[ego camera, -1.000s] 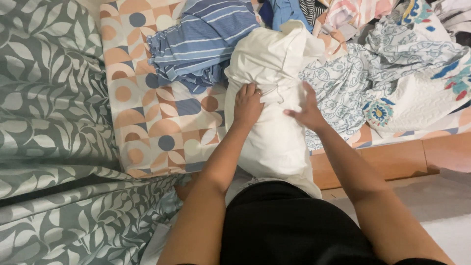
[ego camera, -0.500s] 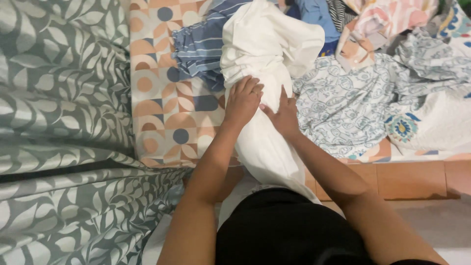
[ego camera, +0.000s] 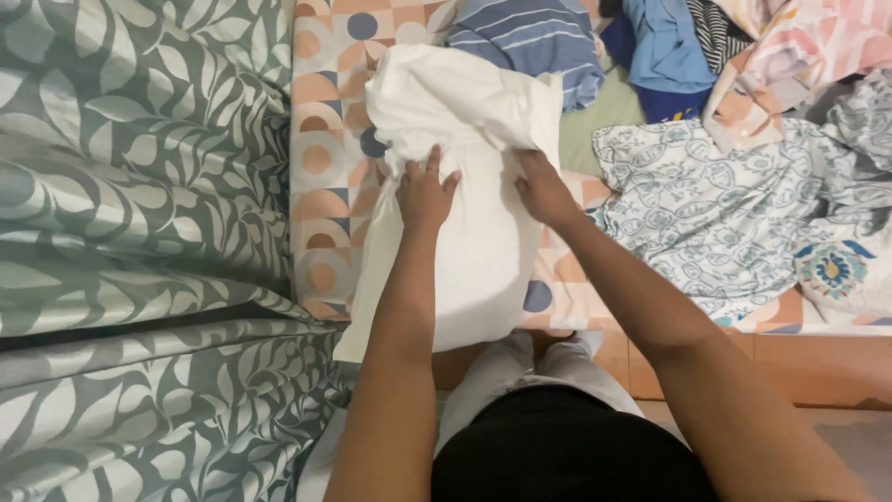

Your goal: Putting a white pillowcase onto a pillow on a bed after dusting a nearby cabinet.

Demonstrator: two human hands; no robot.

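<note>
A grey leaf-patterned curtain (ego camera: 130, 232) fills the left, beside a bed sheet (ego camera: 325, 186) with orange and blue circles and a far-right heap of clothes (ego camera: 743, 112). A white cloth (ego camera: 465, 251) lies on the sheet's near edge. The left hand (ego camera: 425, 192) presses flat on it, fingers together, while the right hand (ego camera: 542, 189) pinches its fold.

Left hand (ego camera: 425, 192) flat, right hand (ego camera: 542, 189) pinching (fingers curled).
</note>
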